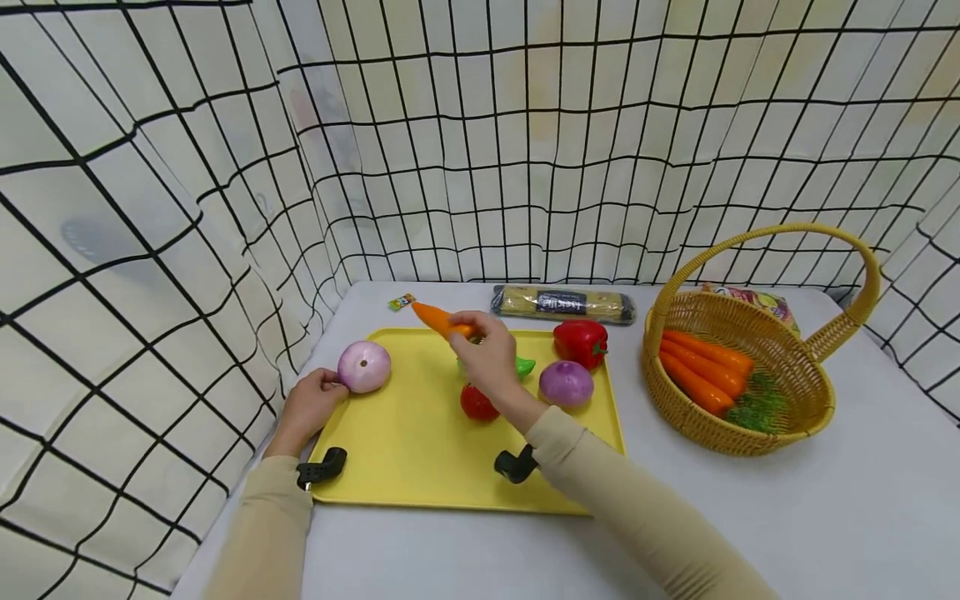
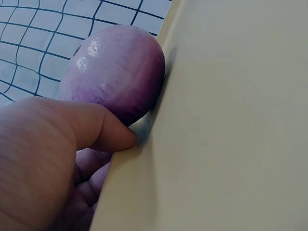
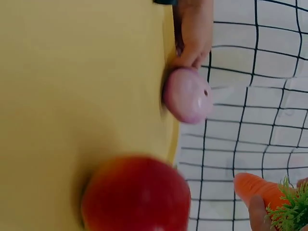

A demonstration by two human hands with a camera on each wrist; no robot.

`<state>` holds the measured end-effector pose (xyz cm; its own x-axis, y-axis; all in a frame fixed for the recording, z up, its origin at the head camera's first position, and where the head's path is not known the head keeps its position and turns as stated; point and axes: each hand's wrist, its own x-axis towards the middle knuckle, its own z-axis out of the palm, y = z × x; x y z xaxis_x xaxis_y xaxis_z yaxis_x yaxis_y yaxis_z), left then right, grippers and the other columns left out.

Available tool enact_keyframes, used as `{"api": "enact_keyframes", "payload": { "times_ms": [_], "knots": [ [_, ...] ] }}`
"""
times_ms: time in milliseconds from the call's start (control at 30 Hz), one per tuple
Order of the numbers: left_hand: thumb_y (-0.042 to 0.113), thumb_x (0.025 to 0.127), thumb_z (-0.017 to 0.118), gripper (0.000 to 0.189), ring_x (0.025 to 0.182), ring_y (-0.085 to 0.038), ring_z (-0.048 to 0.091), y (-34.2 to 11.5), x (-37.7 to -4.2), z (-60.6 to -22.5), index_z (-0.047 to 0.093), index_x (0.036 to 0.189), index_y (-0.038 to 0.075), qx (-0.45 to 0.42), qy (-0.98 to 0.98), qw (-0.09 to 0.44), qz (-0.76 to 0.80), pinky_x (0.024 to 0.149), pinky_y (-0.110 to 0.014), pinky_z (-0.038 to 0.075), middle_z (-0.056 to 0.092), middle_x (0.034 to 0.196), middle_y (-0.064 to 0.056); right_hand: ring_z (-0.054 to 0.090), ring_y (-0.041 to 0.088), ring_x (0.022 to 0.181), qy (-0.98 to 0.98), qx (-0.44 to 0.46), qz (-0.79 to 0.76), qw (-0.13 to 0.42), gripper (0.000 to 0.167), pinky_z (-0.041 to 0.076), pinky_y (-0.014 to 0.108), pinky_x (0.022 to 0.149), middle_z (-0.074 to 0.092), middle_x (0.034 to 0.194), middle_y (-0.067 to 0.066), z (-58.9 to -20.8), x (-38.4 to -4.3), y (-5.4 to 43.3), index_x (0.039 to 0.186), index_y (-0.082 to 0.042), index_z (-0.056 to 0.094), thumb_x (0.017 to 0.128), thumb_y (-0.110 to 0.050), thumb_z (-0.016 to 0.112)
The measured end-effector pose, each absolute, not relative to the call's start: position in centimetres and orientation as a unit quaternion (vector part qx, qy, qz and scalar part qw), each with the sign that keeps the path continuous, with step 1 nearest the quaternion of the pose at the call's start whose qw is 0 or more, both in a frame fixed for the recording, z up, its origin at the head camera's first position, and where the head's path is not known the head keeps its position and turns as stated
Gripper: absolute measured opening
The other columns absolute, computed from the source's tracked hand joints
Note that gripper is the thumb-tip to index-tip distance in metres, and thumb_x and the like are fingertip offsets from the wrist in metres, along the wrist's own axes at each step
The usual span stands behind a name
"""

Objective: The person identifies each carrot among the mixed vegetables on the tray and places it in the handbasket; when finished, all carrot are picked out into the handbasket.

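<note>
In the head view my right hand (image 1: 489, 357) pinches an orange carrot (image 1: 431, 317) above the far part of a yellow tray (image 1: 405, 458). Green leaves show on that carrot (image 3: 257, 187) in the right wrist view. My left hand (image 1: 309, 408) grips the tray's left rim, thumb on top and fingers below. Right by that thumb sits a purple onion (image 2: 118, 72) on the tray's edge. A round red fruit (image 1: 477, 403) lies under my right wrist. Partly hidden behind the right hand is a green vegetable (image 1: 525, 367). A second purple onion (image 1: 566, 384) and a red bell pepper (image 1: 581, 342) lie on the tray's right side.
A wicker basket (image 1: 675, 417) with several carrots (image 1: 703, 373) stands to the right, its handle raised. Behind the tray lie a pack of noodles (image 1: 562, 303) and a small wrapped candy (image 1: 401, 302). A colourful packet (image 1: 757, 304) is behind the basket. Black netting encloses the white table.
</note>
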<state>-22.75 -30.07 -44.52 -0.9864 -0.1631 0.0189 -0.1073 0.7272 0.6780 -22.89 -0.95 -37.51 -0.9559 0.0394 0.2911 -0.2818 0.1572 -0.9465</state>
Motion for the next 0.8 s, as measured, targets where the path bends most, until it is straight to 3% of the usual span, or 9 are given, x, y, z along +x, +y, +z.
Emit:
{"api": "enact_keyframes", "payload": {
  "times_ms": [200, 233, 300, 400, 467, 533, 567, 700, 800],
  "knots": [
    [0.022, 0.089, 0.055, 0.034, 0.081, -0.023, 0.054, -29.9, -22.7, -44.6, 0.06, 0.113, -0.001, 0.076, -0.934, 0.04, -0.347, 0.072, -0.031, 0.04, 0.062, 0.094, -0.011, 0.056, 0.019, 0.099, -0.756, 0.082, 0.642, 0.099, 0.032, 0.052, 0.023, 0.078, 0.061, 0.118, 0.005, -37.2, -22.5, 4.2, 0.114, -0.012, 0.068, 0.083, -0.003, 0.07],
    [0.022, 0.089, 0.056, 0.033, 0.081, -0.023, 0.054, -30.0, -22.7, -44.6, 0.06, 0.113, -0.001, 0.077, -0.934, 0.04, -0.345, 0.072, -0.031, 0.04, 0.062, 0.093, -0.011, 0.056, 0.017, 0.098, -0.753, 0.078, 0.647, 0.095, 0.034, 0.052, 0.022, 0.077, 0.061, 0.119, 0.006, -37.3, -22.3, 4.9, 0.116, -0.013, 0.067, 0.084, -0.003, 0.07],
    [0.022, 0.089, 0.056, 0.033, 0.08, -0.023, 0.054, -30.1, -22.6, -44.5, 0.06, 0.113, -0.002, 0.073, -0.935, 0.044, -0.343, 0.072, -0.031, 0.041, 0.062, 0.093, -0.011, 0.055, 0.017, 0.078, -0.743, 0.067, 0.66, 0.083, 0.038, 0.049, 0.02, 0.061, 0.06, 0.121, 0.008, -37.3, -21.8, 6.2, 0.12, -0.014, 0.063, 0.085, -0.006, 0.071],
    [0.022, 0.09, 0.056, 0.033, 0.077, -0.021, 0.054, -30.1, -22.5, -44.2, 0.061, 0.112, -0.002, 0.071, -0.935, 0.05, -0.344, 0.071, -0.031, 0.041, 0.062, 0.091, -0.01, 0.053, 0.014, 0.075, -0.744, 0.056, 0.661, 0.081, 0.042, 0.047, 0.02, 0.06, 0.058, 0.123, 0.007, -37.2, -21.1, 7.8, 0.124, -0.016, 0.059, 0.084, -0.011, 0.071],
    [0.022, 0.09, 0.056, 0.032, 0.076, -0.02, 0.053, -30.1, -22.4, -44.1, 0.061, 0.111, -0.002, 0.071, -0.934, 0.053, -0.347, 0.07, -0.03, 0.041, 0.062, 0.09, -0.01, 0.056, 0.016, 0.078, -0.753, 0.056, 0.65, 0.083, 0.043, 0.049, 0.022, 0.064, 0.057, 0.123, 0.006, -37.3, -20.7, 8.8, 0.125, -0.016, 0.057, 0.084, -0.016, 0.071],
    [0.022, 0.09, 0.056, 0.032, 0.075, -0.02, 0.053, -30.0, -22.4, -44.0, 0.061, 0.111, -0.002, 0.072, -0.932, 0.051, -0.35, 0.069, -0.03, 0.04, 0.061, 0.089, -0.009, 0.057, 0.016, 0.099, -0.762, 0.065, 0.637, 0.097, 0.042, 0.05, 0.024, 0.081, 0.058, 0.123, 0.006, -37.4, -20.3, 9.7, 0.124, -0.014, 0.057, 0.085, -0.018, 0.072],
    [0.022, 0.09, 0.056, 0.032, 0.075, -0.02, 0.053, -30.0, -22.4, -44.0, 0.061, 0.111, -0.002, 0.071, -0.932, 0.05, -0.351, 0.069, -0.03, 0.041, 0.061, 0.089, -0.009, 0.058, 0.019, 0.101, -0.762, 0.073, 0.635, 0.101, 0.041, 0.051, 0.026, 0.082, 0.057, 0.123, 0.006, -37.5, -20.1, 10.2, 0.124, -0.013, 0.057, 0.086, -0.019, 0.071],
    [0.022, 0.09, 0.056, 0.032, 0.076, -0.02, 0.053, -29.8, -22.5, -44.2, 0.06, 0.111, -0.002, 0.068, -0.933, 0.046, -0.349, 0.069, -0.031, 0.04, 0.06, 0.089, -0.009, 0.062, 0.026, 0.099, -0.753, 0.104, 0.64, 0.111, 0.041, 0.056, 0.037, 0.079, 0.056, 0.123, 0.009, -38.4, -19.4, 12.3, 0.126, -0.011, 0.055, 0.09, -0.02, 0.07],
    [0.021, 0.09, 0.056, 0.033, 0.078, -0.021, 0.053, -29.6, -22.5, -44.2, 0.06, 0.112, -0.002, 0.065, -0.934, 0.042, -0.348, 0.07, -0.031, 0.04, 0.061, 0.091, -0.01, 0.06, 0.026, 0.097, -0.758, 0.111, 0.631, 0.121, 0.04, 0.056, 0.03, 0.074, 0.056, 0.122, 0.01, -39.2, -18.8, 13.9, 0.128, -0.009, 0.055, 0.091, -0.02, 0.069]
  ]
}}
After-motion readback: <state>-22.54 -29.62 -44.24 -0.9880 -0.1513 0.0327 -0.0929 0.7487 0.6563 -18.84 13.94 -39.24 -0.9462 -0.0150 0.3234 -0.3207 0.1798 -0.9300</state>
